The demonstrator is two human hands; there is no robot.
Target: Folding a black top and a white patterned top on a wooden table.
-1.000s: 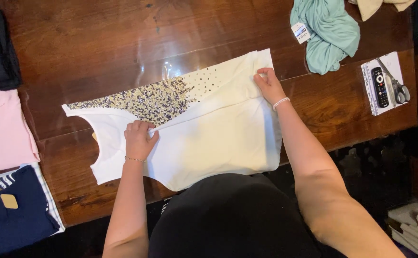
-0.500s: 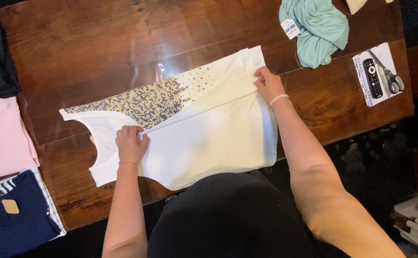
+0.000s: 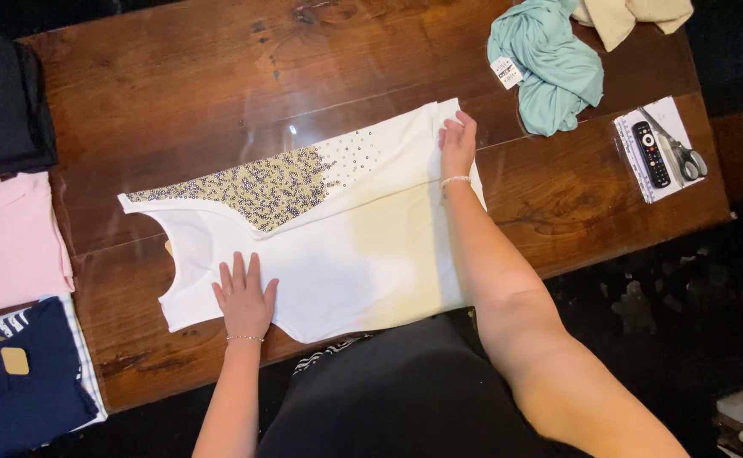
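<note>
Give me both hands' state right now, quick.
Left hand: open, flat on the white top, no grip.
Right hand: open, fingers flat on the top's far corner, no grip.

A single camera covers the scene. It is worn on the person's head and faces almost straight down onto a dark wooden table (image 3: 218,76). The near edge of the table runs along the bottom of the frame, partly covered by the person's torso; the far edge lies at the top. The table sits slightly rotated, its right end tilted upward in the frame. The view stands far enough off to take in nearly the whole tabletop, both forearms, and a strip of dark floor at the right. The left end of the table is cut off by the frame edge. No second view exists, so nothing is shared.
</note>
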